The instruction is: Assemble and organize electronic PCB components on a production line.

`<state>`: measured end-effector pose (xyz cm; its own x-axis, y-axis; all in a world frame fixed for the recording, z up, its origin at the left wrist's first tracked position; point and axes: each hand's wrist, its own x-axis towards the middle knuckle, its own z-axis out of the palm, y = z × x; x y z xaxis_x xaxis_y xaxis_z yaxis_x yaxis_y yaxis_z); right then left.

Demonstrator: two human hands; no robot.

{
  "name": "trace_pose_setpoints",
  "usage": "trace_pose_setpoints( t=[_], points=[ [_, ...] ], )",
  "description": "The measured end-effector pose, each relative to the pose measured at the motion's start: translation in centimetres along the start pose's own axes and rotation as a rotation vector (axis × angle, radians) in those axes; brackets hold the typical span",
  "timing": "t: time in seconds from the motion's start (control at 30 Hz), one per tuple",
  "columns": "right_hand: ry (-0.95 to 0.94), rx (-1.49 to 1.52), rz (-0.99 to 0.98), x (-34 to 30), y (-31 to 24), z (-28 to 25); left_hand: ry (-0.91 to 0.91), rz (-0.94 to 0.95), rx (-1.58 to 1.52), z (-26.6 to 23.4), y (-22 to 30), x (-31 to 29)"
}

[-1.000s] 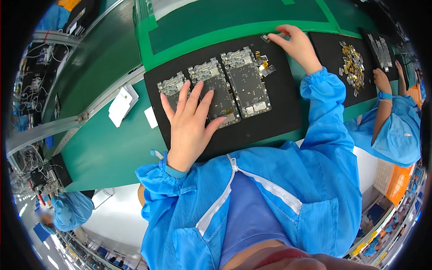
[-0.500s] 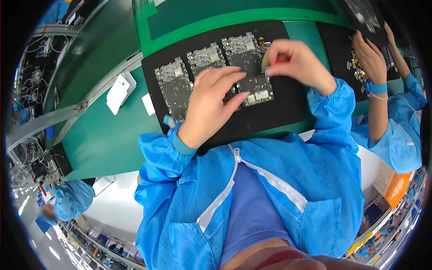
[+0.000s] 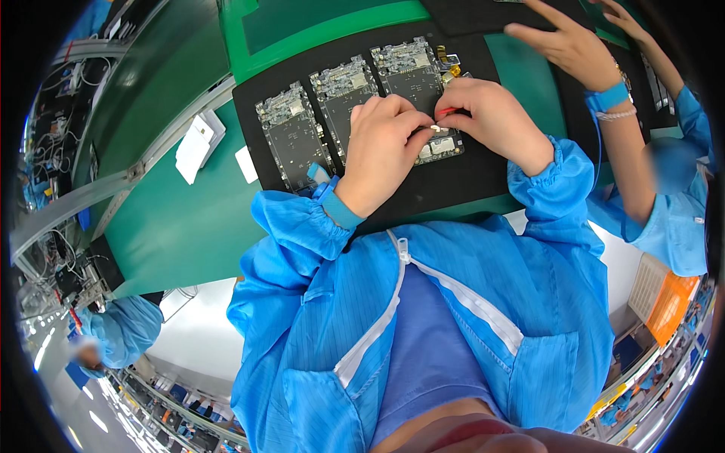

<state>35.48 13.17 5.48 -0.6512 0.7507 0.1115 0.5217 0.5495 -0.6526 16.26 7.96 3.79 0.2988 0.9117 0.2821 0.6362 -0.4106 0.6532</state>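
Three dark circuit boards lie in a row on a black mat: the left board (image 3: 291, 143), the middle board (image 3: 332, 89) and the right board (image 3: 408, 72). My left hand (image 3: 384, 143) reaches over the middle board to the right one, thumb and forefinger pinched together. Close to its fingertips is a small pale piece (image 3: 437, 128); whether they grip it is too small to tell. My right hand (image 3: 495, 117) is closed on a thin red object (image 3: 447, 112) above the right board, its tip meeting the left fingertips. The hands cover much of that board.
Gold flex-cable pieces (image 3: 451, 64) lie at the right board's far edge. White cards (image 3: 198, 151) rest on the green table (image 3: 174, 234) at left. At right, a co-worker's hand (image 3: 570, 49) with a blue wristband reaches over a second black mat (image 3: 483, 16).
My left hand has moved right and its spread fingers have closed. My right hand has lowered slightly toward it. The co-worker's hand has moved up and left, and a dark mat has shifted in.
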Motion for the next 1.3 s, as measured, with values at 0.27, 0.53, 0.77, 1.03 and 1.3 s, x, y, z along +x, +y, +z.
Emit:
trace_pose_setpoints(
  t=[0.27, 0.53, 0.77, 1.03, 1.3],
  points=[
    [0.022, -0.091, 0.028, -1.5, -1.3, 0.5, -0.063, 0.006, 0.021, -0.6, 0.9, -0.6],
    [0.099, -0.133, 0.035, -2.0, -1.7, 1.2, -0.064, 0.03, 0.052, -0.5, 0.6, -1.1],
    [0.14, -0.157, 0.042, -2.3, -2.1, 1.5, -0.021, 0.035, 0.032, -0.4, 0.5, -1.1],
    [0.051, -0.02, 0.151, -1.9, -2.2, 0.6, -0.051, 0.02, 0.027, -0.4, 0.3, -1.3],
    [0.084, -0.141, 0.111, -2.3, -2.6, 1.3, -0.023, 0.019, 0.013, -0.1, 0.2, -1.4]
  ],
)
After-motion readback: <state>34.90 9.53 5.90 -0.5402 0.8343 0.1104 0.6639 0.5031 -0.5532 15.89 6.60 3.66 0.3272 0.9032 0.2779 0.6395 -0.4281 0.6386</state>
